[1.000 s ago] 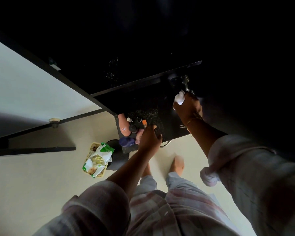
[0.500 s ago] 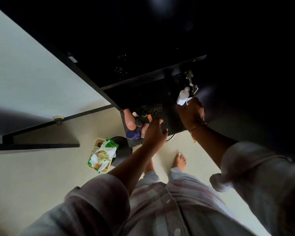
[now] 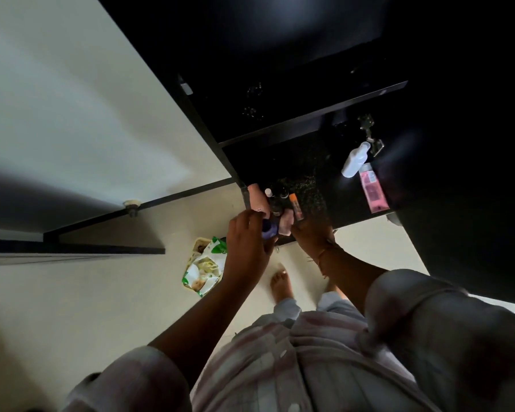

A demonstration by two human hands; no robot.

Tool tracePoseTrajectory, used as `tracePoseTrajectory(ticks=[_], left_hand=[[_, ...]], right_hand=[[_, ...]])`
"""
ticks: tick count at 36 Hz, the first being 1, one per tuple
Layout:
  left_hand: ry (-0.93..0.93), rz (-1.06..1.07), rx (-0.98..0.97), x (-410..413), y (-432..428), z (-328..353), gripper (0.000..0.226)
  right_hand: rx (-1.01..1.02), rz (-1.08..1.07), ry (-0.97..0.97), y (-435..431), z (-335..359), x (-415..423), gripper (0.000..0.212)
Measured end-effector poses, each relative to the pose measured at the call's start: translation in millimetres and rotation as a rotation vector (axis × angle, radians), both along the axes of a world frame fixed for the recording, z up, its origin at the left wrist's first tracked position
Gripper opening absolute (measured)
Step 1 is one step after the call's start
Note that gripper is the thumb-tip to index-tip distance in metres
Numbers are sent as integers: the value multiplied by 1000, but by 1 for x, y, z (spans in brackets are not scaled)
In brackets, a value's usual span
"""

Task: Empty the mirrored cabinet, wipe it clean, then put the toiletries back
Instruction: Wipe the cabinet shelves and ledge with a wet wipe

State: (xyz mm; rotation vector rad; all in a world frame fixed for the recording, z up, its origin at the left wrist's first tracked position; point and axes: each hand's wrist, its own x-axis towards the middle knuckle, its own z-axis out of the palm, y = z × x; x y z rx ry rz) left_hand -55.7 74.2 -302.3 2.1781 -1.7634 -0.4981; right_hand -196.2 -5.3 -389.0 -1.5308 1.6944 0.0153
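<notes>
Emptying is judged largely done: toiletries are gathered on the dark speckled desk (image 3: 324, 162), while wiping and restocking appear left. A small purple bottle (image 3: 269, 230) at the desk's near left corner is gripped by the curled left hand (image 3: 247, 242). The right hand (image 3: 311, 236) is set by the orange-capped tube (image 3: 295, 206) at that same corner; its hold cannot be told. A white bottle (image 3: 354, 160) and pink packet (image 3: 372, 188) are seen toward the desk's right edge.

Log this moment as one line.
left hand: holds purple bottle | right hand: at toiletries, grip unclear | white bottle, pink packet: on counter
</notes>
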Motion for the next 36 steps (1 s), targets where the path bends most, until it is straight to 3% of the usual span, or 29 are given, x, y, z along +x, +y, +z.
tracePoseTrajectory(ticks=[4,15,27,36], left_hand=[[68,19,57,7,-4,-5,44],[181,40,78,8,-15,-1,34],[244,64,81,10,-12,4,25],[291,96,50,0,-8,17,30]], right_hand=[[88,-137,-55,7,-19,12,78],[47,-308,-37,-1,-18,34,50],[164,13,107,-4,-22,18,65],[32,48,-44,8,5,-14,39]])
